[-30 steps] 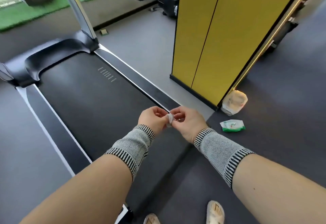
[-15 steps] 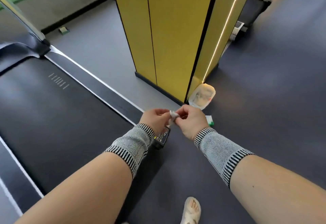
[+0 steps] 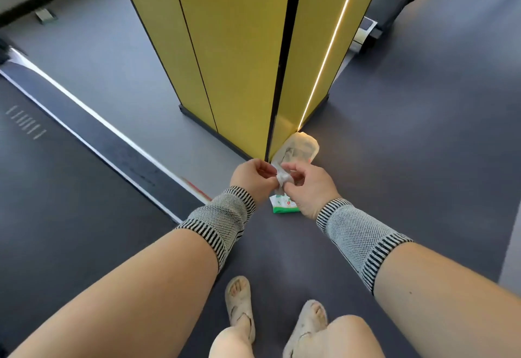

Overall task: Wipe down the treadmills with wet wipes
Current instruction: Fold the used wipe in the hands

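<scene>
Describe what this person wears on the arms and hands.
Both forearms are bare except for a knitted grey wrist sleeve on each, left and right, finely dotted with black-and-white striped bands at both ends. The left hand and right hand wear no gloves.

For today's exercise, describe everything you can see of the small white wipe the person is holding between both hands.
The wipe is a small, crumpled piece of white, soft-looking sheet, bunched rather than spread flat. The left hand and the right hand pinch it from either side with their fingertips, held in the air in front of the yellow pillar's base and above the green and white wipe pack on the floor. Fingers hide much of it; any dirt or dampness cannot be told.
</scene>
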`<state>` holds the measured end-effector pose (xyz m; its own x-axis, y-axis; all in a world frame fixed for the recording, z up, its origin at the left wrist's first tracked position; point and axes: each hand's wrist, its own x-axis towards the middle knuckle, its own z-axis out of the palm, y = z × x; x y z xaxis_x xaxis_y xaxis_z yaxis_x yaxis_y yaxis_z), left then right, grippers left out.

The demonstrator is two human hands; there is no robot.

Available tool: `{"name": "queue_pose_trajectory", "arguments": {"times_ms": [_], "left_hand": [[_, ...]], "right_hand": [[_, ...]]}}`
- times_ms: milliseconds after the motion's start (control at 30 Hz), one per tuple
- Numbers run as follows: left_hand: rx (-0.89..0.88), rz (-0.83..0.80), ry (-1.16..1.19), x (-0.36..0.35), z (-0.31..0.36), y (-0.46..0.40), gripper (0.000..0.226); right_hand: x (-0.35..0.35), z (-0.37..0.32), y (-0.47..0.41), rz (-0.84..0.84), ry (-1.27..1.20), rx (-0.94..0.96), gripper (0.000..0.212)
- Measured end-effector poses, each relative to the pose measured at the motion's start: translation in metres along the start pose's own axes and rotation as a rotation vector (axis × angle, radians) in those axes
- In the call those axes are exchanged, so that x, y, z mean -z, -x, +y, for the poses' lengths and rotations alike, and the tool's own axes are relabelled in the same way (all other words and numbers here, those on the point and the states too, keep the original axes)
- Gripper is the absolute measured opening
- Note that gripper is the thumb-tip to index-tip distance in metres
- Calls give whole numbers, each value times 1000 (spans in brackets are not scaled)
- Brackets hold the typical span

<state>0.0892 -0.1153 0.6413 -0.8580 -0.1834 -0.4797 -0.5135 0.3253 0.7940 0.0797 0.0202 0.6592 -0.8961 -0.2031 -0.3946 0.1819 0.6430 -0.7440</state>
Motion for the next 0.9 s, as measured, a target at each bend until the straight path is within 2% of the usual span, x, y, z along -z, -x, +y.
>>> {"name": "queue_pose_trajectory", "arguments": {"times_ms": [100,200,433,633,667,767,833,900], "left_hand": [[49,4,71,-20,5,-22,13],[94,0,150,-41,14,-48,13],[183,139,240,-127,0,-129,17],[155,163,211,-210,-55,-211,40],[124,163,171,-217,-68,-228,44],[52,169,55,-242,-117,-282,52],[27,174,-17,-260,-156,-313,52],[15,163,-118,-278,-201,-340,50]], "right_hand": [[14,14,-26,-6,50,-1,13],[31,33,-58,6,109,9,10],[64,115,-157,-12,216,169,8],[55,209,-253,26,296,258,26],[46,227,-274,-20,330,267,34],[13,287,-336,-263,653,284,50],[-6,331,-369,-293,699,267,55],[-27,375,-392,-305,739,290,47]]}}
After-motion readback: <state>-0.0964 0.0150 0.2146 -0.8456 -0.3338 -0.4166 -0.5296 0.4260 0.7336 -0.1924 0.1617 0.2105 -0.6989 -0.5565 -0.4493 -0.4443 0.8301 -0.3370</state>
